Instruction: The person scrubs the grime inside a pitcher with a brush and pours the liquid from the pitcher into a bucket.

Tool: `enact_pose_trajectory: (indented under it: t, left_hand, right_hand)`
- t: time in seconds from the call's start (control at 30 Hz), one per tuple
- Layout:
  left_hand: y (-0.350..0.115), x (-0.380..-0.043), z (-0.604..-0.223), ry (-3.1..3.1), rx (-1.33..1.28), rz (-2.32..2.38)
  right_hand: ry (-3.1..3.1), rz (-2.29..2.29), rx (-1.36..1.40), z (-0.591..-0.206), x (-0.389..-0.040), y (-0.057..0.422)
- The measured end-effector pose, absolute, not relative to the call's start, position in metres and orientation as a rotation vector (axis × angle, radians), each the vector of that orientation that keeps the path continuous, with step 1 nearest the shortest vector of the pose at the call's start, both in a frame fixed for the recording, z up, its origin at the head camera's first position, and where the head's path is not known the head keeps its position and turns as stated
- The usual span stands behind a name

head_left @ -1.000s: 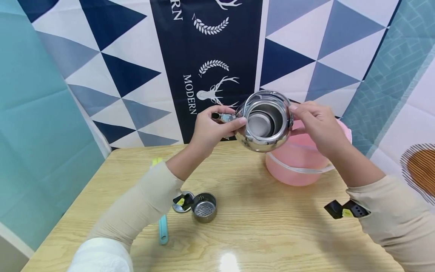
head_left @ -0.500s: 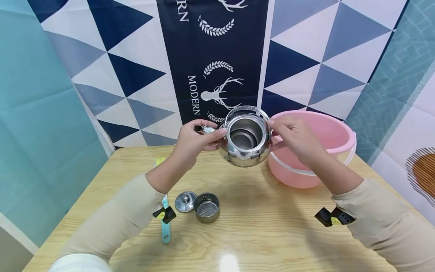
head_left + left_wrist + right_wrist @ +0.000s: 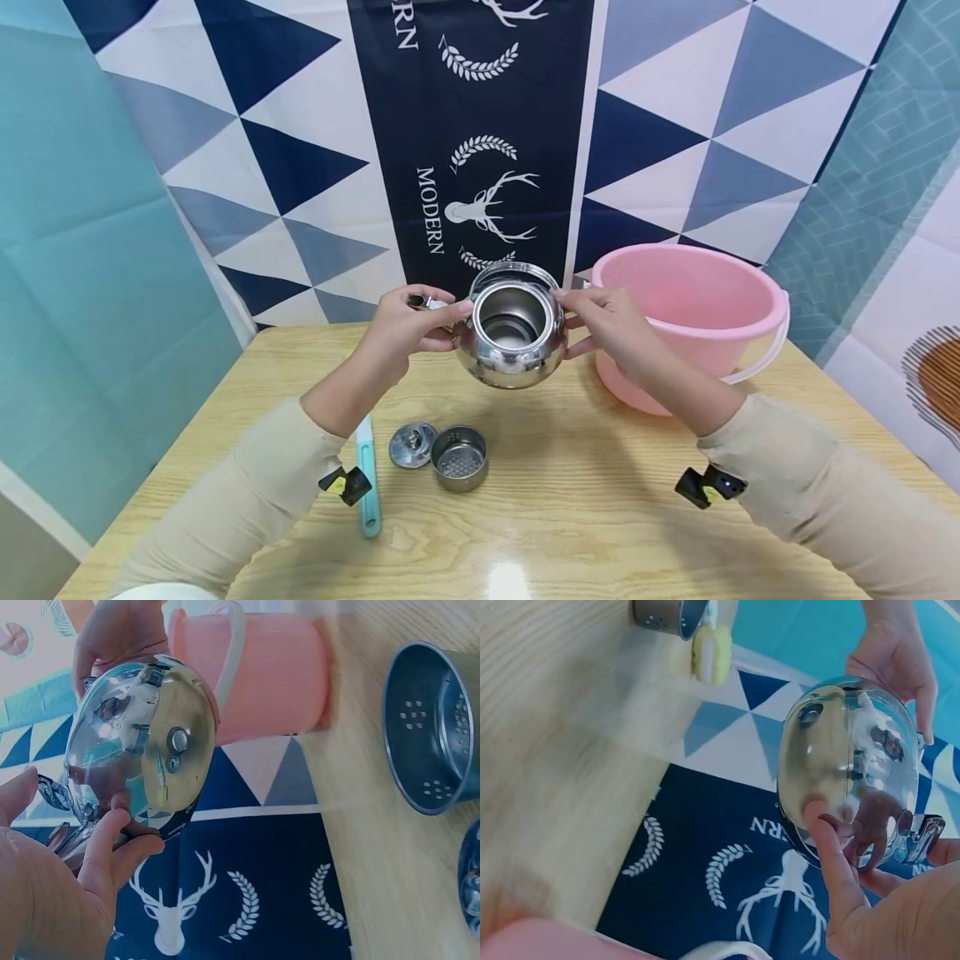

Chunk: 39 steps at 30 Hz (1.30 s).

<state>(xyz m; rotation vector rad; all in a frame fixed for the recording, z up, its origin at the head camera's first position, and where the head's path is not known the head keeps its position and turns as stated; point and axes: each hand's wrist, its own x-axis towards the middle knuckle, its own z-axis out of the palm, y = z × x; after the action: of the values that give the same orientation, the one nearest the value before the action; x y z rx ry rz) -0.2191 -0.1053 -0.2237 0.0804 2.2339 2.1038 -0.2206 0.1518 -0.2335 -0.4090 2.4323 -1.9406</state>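
Note:
A shiny round steel teapot (image 3: 512,362) without its lid hangs above the table, its wide mouth turned towards me and its hoop handle folded behind. My left hand (image 3: 397,327) grips it at the short spout, thumb near the rim. On the other side my right hand (image 3: 617,329) pinches it, thumb at the rim by the handle joint and fingers against the belly. In the left wrist view the rounded body of the teapot (image 3: 127,742) shows between both hands. Below on the table lie a perforated steel strainer cup (image 3: 459,460) and a knobbed lid (image 3: 412,446).
A pink bucket (image 3: 708,354) with a white handle stands at the back right, partly behind my right forearm. Left of the lid lies a turquoise handle (image 3: 368,492); a yellow head (image 3: 712,658) shows in the right wrist view. A patterned cloth (image 3: 300,167) hangs behind the table.
Both hands have brought the teapot left and down, away from the front of the bucket. Its mouth now faces me less tilted to the side. Strainer and lid stay put.

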Motion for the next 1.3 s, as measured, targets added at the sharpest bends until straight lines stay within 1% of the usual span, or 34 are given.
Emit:
enact_pose_trajectory:
  t: [0.7, 0.97, 1.3]
  left_hand:
    - [-0.115, -0.242, -0.279, 2.088, -0.072, 2.089]
    - [-0.118, -0.256, -0.301, 2.019, -0.094, 2.123]
    - [-0.119, -0.265, -0.321, 1.964, -0.171, 2.103]
  right_hand:
    - [2.264, -1.887, -0.233, -0.29, -0.25, 0.137]
    - [2.261, -1.86, -0.102, -0.303, -0.259, 0.131]
    - [2.232, -1.815, -0.043, -0.322, -0.269, 0.126]
